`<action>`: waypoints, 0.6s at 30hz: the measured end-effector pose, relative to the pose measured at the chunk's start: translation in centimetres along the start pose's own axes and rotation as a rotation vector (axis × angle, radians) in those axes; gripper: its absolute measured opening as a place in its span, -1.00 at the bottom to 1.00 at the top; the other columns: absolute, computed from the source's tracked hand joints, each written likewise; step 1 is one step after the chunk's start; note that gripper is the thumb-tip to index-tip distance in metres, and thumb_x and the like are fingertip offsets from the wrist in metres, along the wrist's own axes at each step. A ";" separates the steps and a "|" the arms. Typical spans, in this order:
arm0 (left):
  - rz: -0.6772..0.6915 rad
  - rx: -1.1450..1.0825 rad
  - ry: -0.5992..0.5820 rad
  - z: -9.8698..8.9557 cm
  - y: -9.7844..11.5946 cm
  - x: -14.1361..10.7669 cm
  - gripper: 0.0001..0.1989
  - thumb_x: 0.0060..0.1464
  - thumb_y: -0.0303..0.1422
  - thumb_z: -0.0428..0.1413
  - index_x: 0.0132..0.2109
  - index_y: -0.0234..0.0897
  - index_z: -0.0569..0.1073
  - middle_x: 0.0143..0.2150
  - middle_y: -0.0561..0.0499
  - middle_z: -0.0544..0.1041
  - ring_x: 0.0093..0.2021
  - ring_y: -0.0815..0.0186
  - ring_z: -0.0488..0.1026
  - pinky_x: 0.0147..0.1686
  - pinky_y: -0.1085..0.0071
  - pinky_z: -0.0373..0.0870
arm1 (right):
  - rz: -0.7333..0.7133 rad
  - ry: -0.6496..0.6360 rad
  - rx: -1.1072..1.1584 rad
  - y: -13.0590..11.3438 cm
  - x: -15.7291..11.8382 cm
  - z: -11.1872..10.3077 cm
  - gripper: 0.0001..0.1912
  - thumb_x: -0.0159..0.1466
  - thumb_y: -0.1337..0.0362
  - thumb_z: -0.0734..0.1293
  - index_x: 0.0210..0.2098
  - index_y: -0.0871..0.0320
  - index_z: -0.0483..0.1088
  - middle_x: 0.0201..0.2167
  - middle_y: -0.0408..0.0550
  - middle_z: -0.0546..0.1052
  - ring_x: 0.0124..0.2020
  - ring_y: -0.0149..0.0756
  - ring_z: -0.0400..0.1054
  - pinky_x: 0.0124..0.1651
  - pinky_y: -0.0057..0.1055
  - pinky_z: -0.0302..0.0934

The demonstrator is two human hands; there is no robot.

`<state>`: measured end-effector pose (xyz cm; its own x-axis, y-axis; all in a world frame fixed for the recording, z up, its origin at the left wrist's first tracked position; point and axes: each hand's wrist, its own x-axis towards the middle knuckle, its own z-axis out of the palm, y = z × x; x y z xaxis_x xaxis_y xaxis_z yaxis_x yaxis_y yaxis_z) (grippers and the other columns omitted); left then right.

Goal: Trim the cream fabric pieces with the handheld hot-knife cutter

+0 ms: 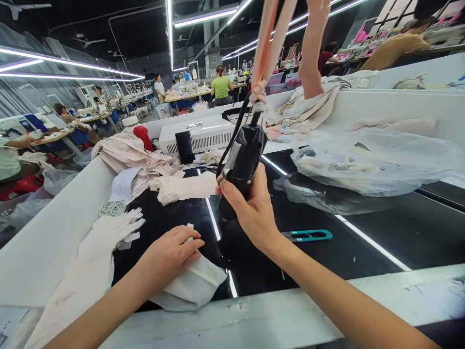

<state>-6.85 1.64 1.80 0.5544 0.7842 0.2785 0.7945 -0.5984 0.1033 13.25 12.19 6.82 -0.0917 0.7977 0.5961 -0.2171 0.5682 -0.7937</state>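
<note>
My right hand (256, 213) is closed around a black hand-held tool (245, 152) with a metal lever on its side; my thumb lies near the lever. The tool stands upright over the table, tied at its top to hanging pink cloth strips (271, 53). On the left, my left hand (172, 252) is curved over a pale folded cloth piece (194, 286) at the table's front edge, fingers close together and thumb hidden. A small white tag (190, 226) shows by its fingers. Teal thread snips (310, 235) lie right of my right wrist.
Pale cloth pieces (94, 247) and a coil of green elastic (112, 208) lie at left. Behind are a phone (185, 147), a white vented box (203, 133) and a red thread cone (143, 138). A clear plastic bag (374, 160) covers the right. People work at machines beyond.
</note>
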 end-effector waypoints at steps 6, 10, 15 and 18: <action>-0.075 -0.158 -0.125 1.2 1.8 1.8 -0.94 0.31 -0.45 0.25 -0.18 -0.29 0.52 0.04 -0.12 0.57 0.02 0.17 0.57 0.07 0.29 0.55 | -0.179 0.075 -0.311 0.3 0.1 -3.8 -0.49 0.30 0.08 0.46 0.18 0.02 0.34 0.04 0.03 0.50 0.05 -0.04 0.42 0.09 -0.06 0.36; -0.157 -0.129 -0.103 1.4 2.0 2.7 -0.85 0.24 -0.53 0.24 -0.28 -0.27 0.45 -0.21 0.00 0.58 -0.18 0.23 0.58 -0.10 0.36 0.54 | -0.452 0.340 -0.376 1.2 -2.0 -6.5 -0.61 0.30 0.28 0.47 0.10 -0.04 0.43 -0.11 -0.04 0.54 -0.11 -0.12 0.46 0.03 -0.14 0.37; -0.330 -0.207 -0.013 -1.3 2.3 3.8 -0.87 0.36 -0.44 0.09 -0.23 -0.23 0.40 -0.37 0.13 0.49 -0.41 0.37 0.44 -0.40 0.51 0.34 | -0.130 -0.250 -0.368 1.6 -5.3 -6.5 -0.76 0.34 0.18 0.41 -0.01 0.00 0.53 -0.26 -0.07 0.64 -0.27 -0.19 0.52 -0.20 -0.30 0.42; -0.446 -0.443 0.083 -2.9 2.8 4.6 -0.82 0.39 -0.31 0.04 -0.25 -0.23 0.38 -0.41 0.14 0.42 -0.43 0.39 0.34 -0.43 0.51 0.25 | 0.305 -0.466 -0.262 1.7 -6.4 -4.5 -0.55 0.29 -0.03 0.42 0.05 0.09 0.53 -0.13 0.01 0.64 -0.15 -0.11 0.50 -0.13 -0.29 0.39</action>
<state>-2.84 3.10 6.12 0.1587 0.9691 0.1889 0.7570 -0.2423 0.6069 17.81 8.98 1.09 -0.5401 0.7934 0.2807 0.1263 0.4062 -0.9050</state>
